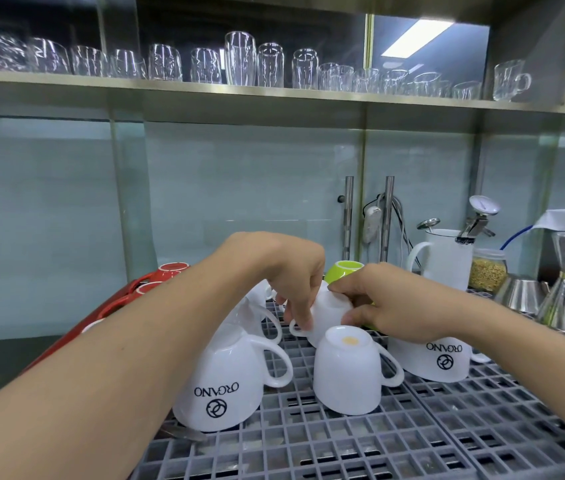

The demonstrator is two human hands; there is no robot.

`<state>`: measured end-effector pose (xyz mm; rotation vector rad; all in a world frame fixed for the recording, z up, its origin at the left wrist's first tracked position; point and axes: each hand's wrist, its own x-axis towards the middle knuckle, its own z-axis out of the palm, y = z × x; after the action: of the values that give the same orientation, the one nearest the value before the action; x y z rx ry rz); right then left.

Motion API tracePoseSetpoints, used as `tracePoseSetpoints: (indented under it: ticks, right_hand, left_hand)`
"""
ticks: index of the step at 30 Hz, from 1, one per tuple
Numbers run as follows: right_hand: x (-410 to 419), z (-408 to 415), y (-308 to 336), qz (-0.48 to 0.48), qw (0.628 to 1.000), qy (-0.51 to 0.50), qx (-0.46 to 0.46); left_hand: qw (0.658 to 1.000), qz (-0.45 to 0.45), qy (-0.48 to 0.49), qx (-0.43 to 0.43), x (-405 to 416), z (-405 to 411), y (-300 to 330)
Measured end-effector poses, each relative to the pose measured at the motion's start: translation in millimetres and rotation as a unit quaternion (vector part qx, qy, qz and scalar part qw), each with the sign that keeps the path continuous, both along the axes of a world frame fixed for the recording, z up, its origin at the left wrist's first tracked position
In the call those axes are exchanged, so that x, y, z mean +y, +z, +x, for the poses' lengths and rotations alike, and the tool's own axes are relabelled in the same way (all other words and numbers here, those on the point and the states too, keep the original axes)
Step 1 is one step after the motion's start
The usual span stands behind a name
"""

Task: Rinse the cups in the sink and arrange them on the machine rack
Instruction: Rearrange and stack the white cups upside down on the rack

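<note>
Your left hand [296, 289] pinches the handle of a small white ceramic cup [329, 311], inverted on the grey plastic grid rack [395, 445]. Your right hand [383, 306] grips the cup's body, fingers curled around it, among other inverted white mugs [347, 372].

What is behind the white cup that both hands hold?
Behind the white cup, held by the left hand and right hand, stands a green cup. The hands cover its lower part.
</note>
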<state>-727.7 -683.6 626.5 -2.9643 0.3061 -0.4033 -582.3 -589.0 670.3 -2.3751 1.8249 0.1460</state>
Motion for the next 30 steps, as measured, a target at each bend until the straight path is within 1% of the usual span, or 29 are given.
tracePoseSetpoints:
  ticks: [11, 15, 19, 22, 24, 27, 30]
  right_hand:
    - [6.4, -2.2, 1.0, -0.027, 1.0, 0.004, 0.009]
    - [6.1, -1.0, -0.8, -0.021, 1.0, -0.008, 0.013]
    - [5.4, -3.0, 5.1, 0.014, 1.0, -0.024, -0.001]
    - [2.6, -11.4, 17.8, 0.031, 0.998, -0.039, -0.033]
    - [-0.7, -18.2, 27.0, 0.056, 0.996, -0.04, -0.058]
    - [-6.3, -28.4, 37.9, 0.118, 0.99, -0.014, -0.074]
    - [-8.7, -37.9, 43.7, 0.151, 0.987, 0.025, -0.043]
  left_hand:
    - [1.0, 0.022, 0.005, -0.009, -0.4, -0.3, -0.2]
    - [1.0, 0.027, 0.011, -0.013, 0.0, -0.4, 0.3]
    - [1.0, 0.02, 0.012, -0.013, 4.7, 0.8, 9.6]
    - [1.0, -0.02, 0.004, 0.002, 10.2, 3.2, 22.9]
    - [0.998, -0.048, -0.005, 0.028, 15.6, 2.8, 32.0]
    - [0.995, -0.071, -0.025, 0.067, 24.1, -1.9, 42.9]
    - [0.992, -0.076, -0.036, 0.094, 26.4, -9.4, 46.3]
